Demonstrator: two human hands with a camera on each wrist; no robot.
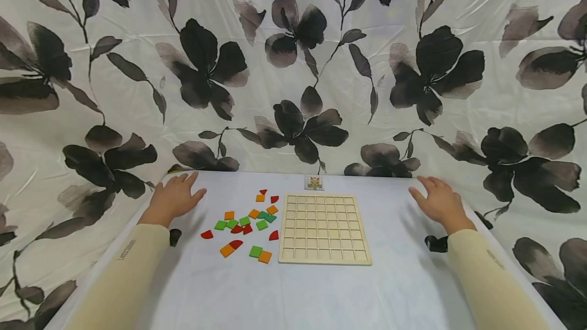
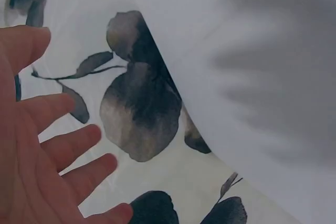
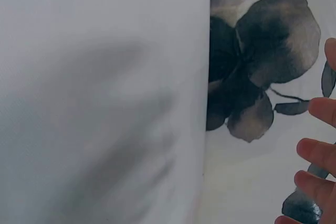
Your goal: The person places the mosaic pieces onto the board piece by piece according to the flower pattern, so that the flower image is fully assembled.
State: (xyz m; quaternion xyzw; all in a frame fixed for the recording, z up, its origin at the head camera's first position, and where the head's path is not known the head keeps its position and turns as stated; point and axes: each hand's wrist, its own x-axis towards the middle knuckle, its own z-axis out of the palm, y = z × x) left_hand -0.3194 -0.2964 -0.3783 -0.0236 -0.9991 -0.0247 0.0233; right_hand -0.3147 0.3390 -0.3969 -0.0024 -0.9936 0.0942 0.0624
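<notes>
Well, the left hand (image 1: 171, 198) is at the middle left of the head view, near the side edge of the white table (image 1: 390, 294), and its fingers are spread wide. The right hand (image 1: 437, 201) is at the middle right, also with the fingers spread and the thumb apart. Both wrist views show the fingers in front of the floral cloth (image 1: 367, 131), with soft shadows on the white surface.

Between the two hands, a little right of the picture's centre and below it, the wooden grid board (image 1: 324, 228) lies flat. Just to the left of it are scattered the small pieces: orange squares (image 1: 264, 257), light green squares (image 1: 256, 251), darker green pieces (image 1: 270, 219) and red pieces (image 1: 273, 235) with one rounded side. Some of these touch each other. Above the board in the frame, a small patterned card (image 1: 314, 182) lies close to the far table edge.
</notes>
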